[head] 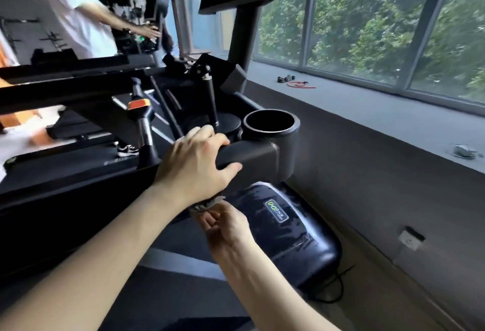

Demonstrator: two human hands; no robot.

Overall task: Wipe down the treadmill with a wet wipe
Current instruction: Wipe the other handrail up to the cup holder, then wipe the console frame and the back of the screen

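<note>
The crumpled grey-white wet wipe (208, 203) is being pinched by the right hand (226, 225) just under the matte black treadmill handrail (252, 157), probably to reach its underside. The left hand (194, 159) is wrapping over the rail from above, likely bracing it, beside the round black cup holder (270, 120).

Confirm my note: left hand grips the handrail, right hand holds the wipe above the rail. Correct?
Not quite. The head view shows the right hand holding the wipe below the handrail, not above it; the left hand does grip it.
</note>
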